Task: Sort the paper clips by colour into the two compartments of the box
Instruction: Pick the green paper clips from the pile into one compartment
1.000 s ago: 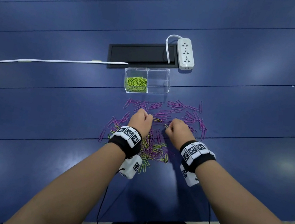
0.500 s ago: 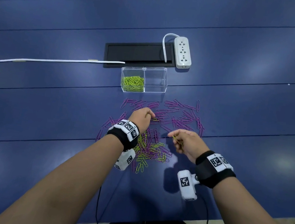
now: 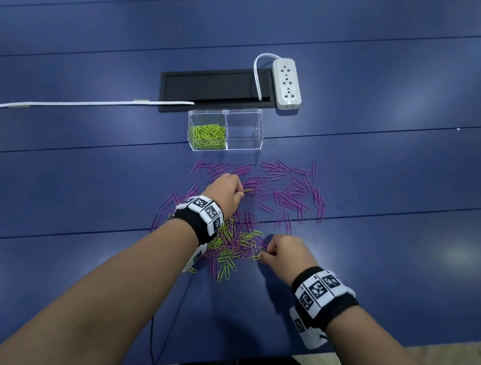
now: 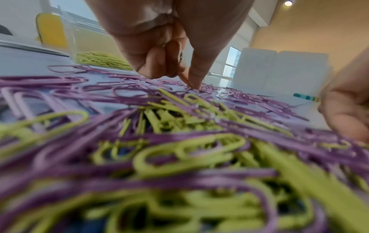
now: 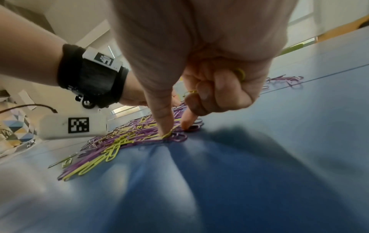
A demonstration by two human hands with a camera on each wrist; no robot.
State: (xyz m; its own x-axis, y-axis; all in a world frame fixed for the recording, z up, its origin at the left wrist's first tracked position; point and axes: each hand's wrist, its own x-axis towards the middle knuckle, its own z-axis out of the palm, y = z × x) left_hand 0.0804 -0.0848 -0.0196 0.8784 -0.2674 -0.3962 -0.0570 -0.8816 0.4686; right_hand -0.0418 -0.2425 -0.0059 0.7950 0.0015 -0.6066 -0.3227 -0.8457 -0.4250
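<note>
**Green half underway, purple not begun**

While the box waits at the far side of the work, both hands are down in the loose clips nearest the person. The right hand [image 3: 279, 257] works the near edge of the mixed heap [image 3: 233, 243]: its thumb and forefinger press down on a green clip [image 5: 167, 135] at the heap's rim, and its curled fingers already hold at least one more green clip [image 5: 240, 74] against the palm. The left hand [image 3: 225, 191], a little farther out, pinches what looks like a green clip [image 3: 246, 190] between thumb and forefinger among the purple ones; its other fingers are clenched, and whether they hide more clips I cannot tell.

Beyond the hands, a wide scatter of purple clips [image 3: 288, 186] lies flat on the bench [image 3: 410, 237], reaching almost to the box [image 3: 225, 129]. The box's left compartment [image 3: 207, 136] holds a bed of green clips; the right compartment [image 3: 244, 132] looks empty. So I judge the green sorting partly done, with a good many greens tangled in the heap, and the purple sorting not started.

Farther back sit a black cable hatch [image 3: 215, 87], a white power strip [image 3: 287, 83] and a white cord [image 3: 74, 104] running off left, all apart from the clips. Nothing blocks the way to the box; the hindrance is the tangle itself, where greens lie interlaced with purples.
</note>
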